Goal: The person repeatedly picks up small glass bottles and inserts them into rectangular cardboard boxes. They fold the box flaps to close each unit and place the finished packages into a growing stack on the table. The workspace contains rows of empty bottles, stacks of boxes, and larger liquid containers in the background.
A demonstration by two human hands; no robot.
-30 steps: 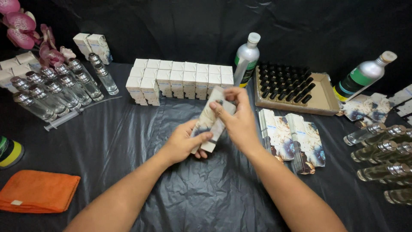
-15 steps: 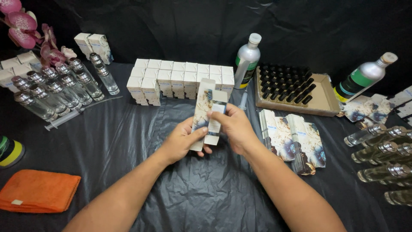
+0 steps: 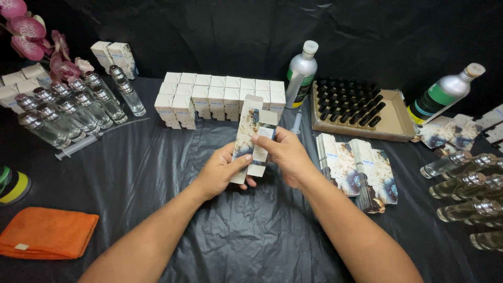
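Note:
Both my hands hold a small tall carton (image 3: 250, 132), white with a marbled print, its top flaps standing open. My left hand (image 3: 220, 172) grips its lower left side, thumb on the front. My right hand (image 3: 285, 155) wraps its right side, fingertips on the front panel. The carton stands nearly upright above the black plastic sheet (image 3: 246, 236). A stack of flat unfolded cartons (image 3: 356, 170) lies just right of my right hand.
Rows of closed white boxes (image 3: 220, 97) stand behind the hands. Clear glass bottles (image 3: 68, 110) lie at the left and more (image 3: 471, 194) at the right. A cardboard tray of black caps (image 3: 356, 107), two silver bottles (image 3: 302, 73), a syringe (image 3: 89, 141) and an orange cloth (image 3: 47, 233) surround them.
The carton has gone from a tilted, partly flat piece to an upright, opened-out box. Both hands have drawn slightly closer to me and lower.

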